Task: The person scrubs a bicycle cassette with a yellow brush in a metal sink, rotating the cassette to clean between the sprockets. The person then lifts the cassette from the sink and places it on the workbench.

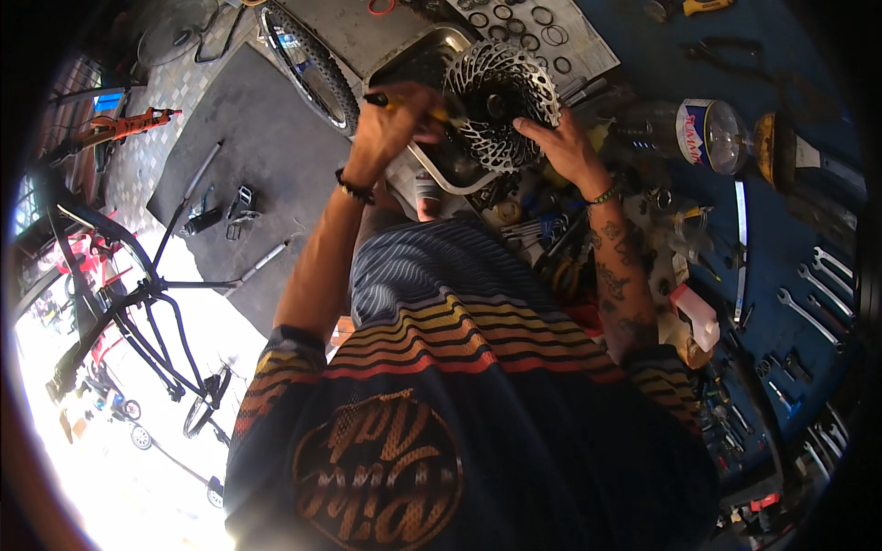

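Note:
A bicycle cassette [503, 72] with many toothed sprockets is held by my right hand [567, 147], thumb across its face and fingers behind its right edge. On the other side, my left hand [401, 121] is closed round a brush [377, 99] with a black and yellow handle. The brush head, at the left edge of the sprockets, is smeared by motion, so I cannot tell whether it touches them. Beneath both hands sits a metal tray [447, 182], its rim showing below and to the left of the cassette.
Rubber rings lie on a pale sheet [588, 46] at the far side. A knobby bicycle wheel [317, 78] is left of the tray. A bicycle frame [147, 289] stands at left near pedals [241, 216]. Right are a plastic bottle [712, 136] and several wrenches [808, 317].

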Available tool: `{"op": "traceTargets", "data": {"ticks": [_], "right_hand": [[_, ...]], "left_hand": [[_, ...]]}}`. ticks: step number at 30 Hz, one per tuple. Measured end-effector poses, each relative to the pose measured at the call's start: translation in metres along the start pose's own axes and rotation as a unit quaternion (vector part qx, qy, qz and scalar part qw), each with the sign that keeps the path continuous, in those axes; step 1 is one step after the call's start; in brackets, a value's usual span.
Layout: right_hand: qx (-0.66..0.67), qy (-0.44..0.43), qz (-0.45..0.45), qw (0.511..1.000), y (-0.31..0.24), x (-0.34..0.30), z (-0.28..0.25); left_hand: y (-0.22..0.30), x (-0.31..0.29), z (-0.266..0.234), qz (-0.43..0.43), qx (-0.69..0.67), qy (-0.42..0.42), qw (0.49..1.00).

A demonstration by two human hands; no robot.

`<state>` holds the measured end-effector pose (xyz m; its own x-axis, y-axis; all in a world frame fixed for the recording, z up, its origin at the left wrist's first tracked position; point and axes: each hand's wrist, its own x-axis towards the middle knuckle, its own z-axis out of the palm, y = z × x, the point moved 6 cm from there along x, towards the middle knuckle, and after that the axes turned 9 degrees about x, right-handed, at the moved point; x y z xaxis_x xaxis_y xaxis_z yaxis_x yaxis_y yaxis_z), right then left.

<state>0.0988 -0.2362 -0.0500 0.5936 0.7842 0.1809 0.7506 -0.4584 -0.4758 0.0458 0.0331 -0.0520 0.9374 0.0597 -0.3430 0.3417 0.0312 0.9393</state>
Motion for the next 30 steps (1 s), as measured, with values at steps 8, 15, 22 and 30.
{"op": "traceTargets", "data": {"ticks": [8, 15, 22, 30], "right_hand": [[0.067, -0.011, 0.075, 0.995, 0.015, -0.003, 0.010], [0.046, -0.010, 0.043, 0.998, 0.013, 0.000, 0.010], [-0.010, -0.017, 0.002, 1.000, 0.007, 0.003, 0.008], [0.052, -0.043, 0.090, 0.994, 0.018, 0.004, 0.015]], "left_hand": [[-0.002, 0.003, -0.004, 0.002, 0.005, 0.042, 0.999], [-0.011, 0.007, -0.009, -0.034, -0.006, 0.025, 0.999], [-0.002, 0.017, -0.008, 0.051, 0.016, -0.005, 0.999], [0.018, 0.004, 0.006, 0.034, 0.076, -0.035, 0.996]]}}
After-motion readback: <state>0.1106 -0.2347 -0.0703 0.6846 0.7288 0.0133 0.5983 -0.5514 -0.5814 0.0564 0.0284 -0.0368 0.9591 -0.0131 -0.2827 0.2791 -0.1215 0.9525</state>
